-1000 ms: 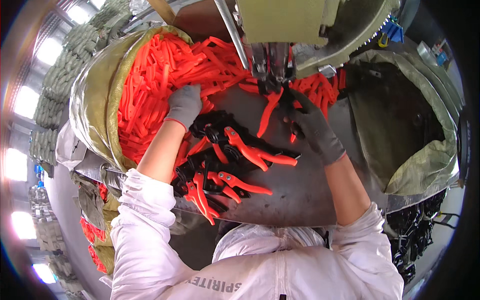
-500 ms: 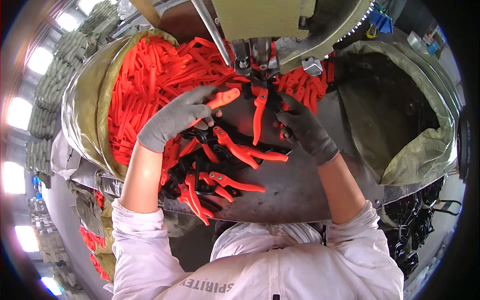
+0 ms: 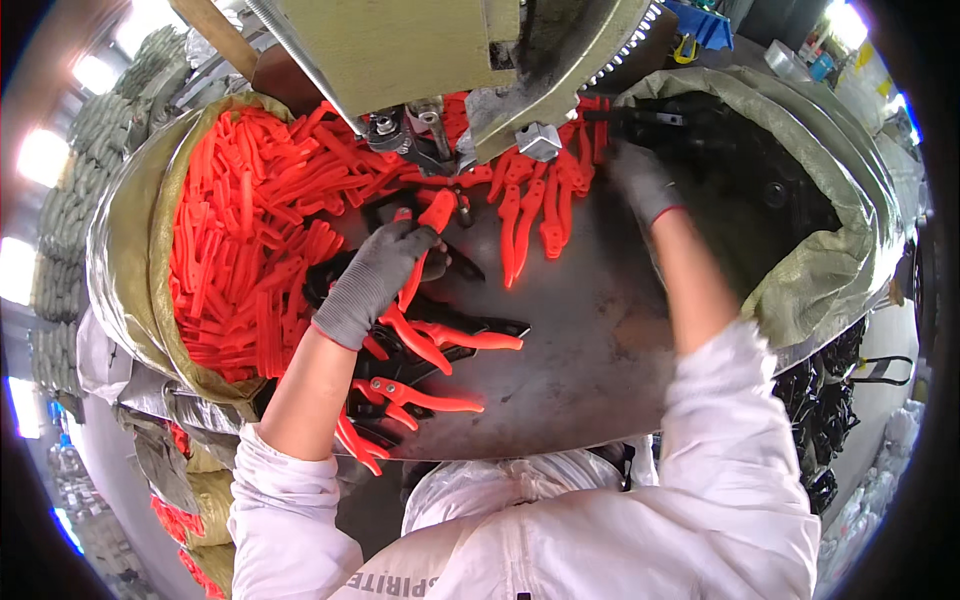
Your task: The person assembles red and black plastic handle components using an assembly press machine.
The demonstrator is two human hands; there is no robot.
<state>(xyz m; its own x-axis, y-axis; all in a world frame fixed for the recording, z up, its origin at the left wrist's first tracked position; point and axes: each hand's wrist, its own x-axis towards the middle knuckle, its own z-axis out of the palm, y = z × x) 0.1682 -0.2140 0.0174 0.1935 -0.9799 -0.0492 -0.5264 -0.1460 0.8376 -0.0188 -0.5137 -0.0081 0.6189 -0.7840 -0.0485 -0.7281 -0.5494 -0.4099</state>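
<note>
My left hand, in a grey glove, is closed around a red handle just below the press head. Under and beside it lies a heap of black tool parts fitted with red handles, spread toward the table's front edge. My right hand, also gloved, is smeared by motion at the mouth of the right-hand sack. A black part with a light end shows just beyond its fingers; whether the hand holds it is unclear.
A press head with a toothed arc overhangs the metal table. To the left, a sack brims with loose red handles. The right-hand sack holds dark parts. Several red handles lie beneath the press.
My right hand has gone from under the press to the right-hand sack. The red handle hanging below the press is no longer there. The whole view has shifted.
</note>
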